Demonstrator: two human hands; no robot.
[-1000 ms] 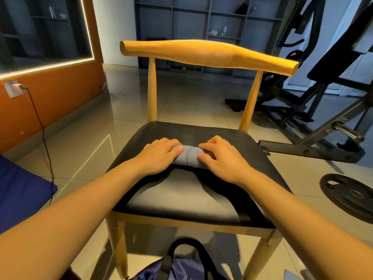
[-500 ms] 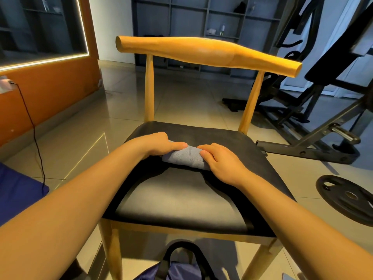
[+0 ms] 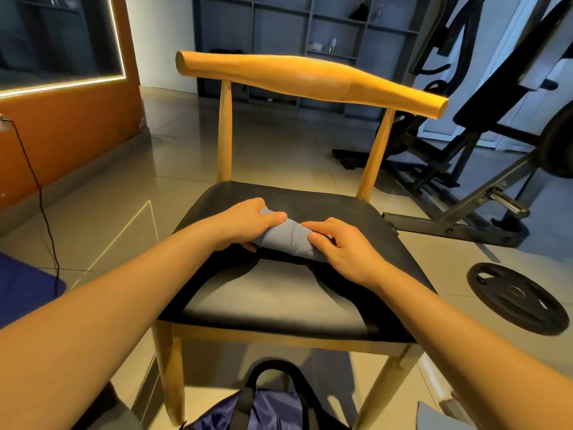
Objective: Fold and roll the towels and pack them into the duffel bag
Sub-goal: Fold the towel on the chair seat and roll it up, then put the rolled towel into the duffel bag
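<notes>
A small grey towel [image 3: 290, 238], rolled into a tight tube, lies across the black seat of a wooden chair [image 3: 279, 299]. My left hand [image 3: 245, 223] grips the roll's left end, thumb on top and fingers curled under it. My right hand [image 3: 342, 248] holds the right end, fingers curved over the cloth. A navy duffel bag [image 3: 263, 408] with black handles sits on the floor just in front of the chair, partly cut off by the bottom edge.
The chair's wooden backrest [image 3: 310, 79] rises behind the towel. A weight bench frame [image 3: 465, 212] and a black weight plate [image 3: 514, 297] lie on the tiled floor to the right. A blue mat [image 3: 21, 293] and a black cable [image 3: 43, 206] are at the left.
My left hand has shifted from lying over the roll to gripping its left end with fingers underneath. The left end of the roll has lifted slightly off the seat.
</notes>
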